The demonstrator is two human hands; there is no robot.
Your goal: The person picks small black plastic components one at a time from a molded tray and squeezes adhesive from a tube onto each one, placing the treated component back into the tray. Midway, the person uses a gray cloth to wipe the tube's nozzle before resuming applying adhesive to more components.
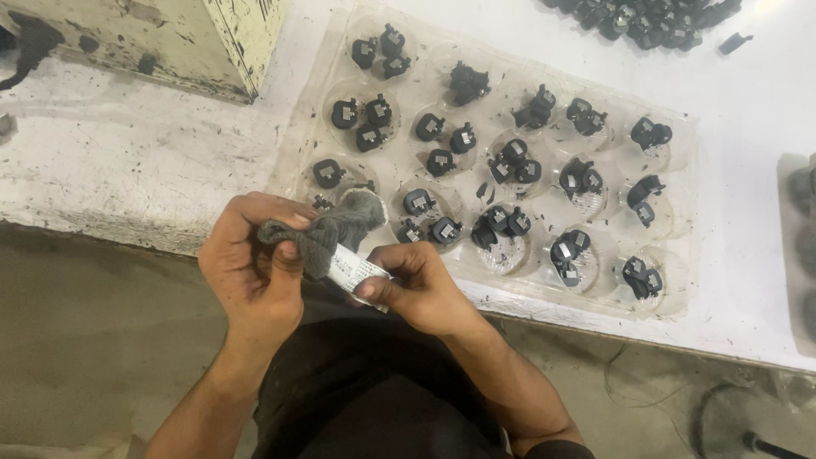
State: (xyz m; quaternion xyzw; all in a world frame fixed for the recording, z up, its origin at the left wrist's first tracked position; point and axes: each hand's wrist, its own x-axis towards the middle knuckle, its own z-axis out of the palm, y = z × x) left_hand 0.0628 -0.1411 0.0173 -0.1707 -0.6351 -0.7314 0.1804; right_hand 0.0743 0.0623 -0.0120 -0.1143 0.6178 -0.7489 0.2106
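Far left I see a worn white bench (127, 170) with a chipped cream post (229, 42) on it. My left hand (255, 272) is curled tight around a grey knit glove (327, 234), thumb pressing it. My right hand (416, 285) pinches the glove's white tag (355, 270) between thumb and fingers, just in front of the bench edge. Behind sits a clear plastic tray (671, 297), most cups holding two or three small black parts (442, 144); I'd judge the tray mostly filled. A loose pile of black parts (646, 21) waits top right, so sorting looks unfinished.
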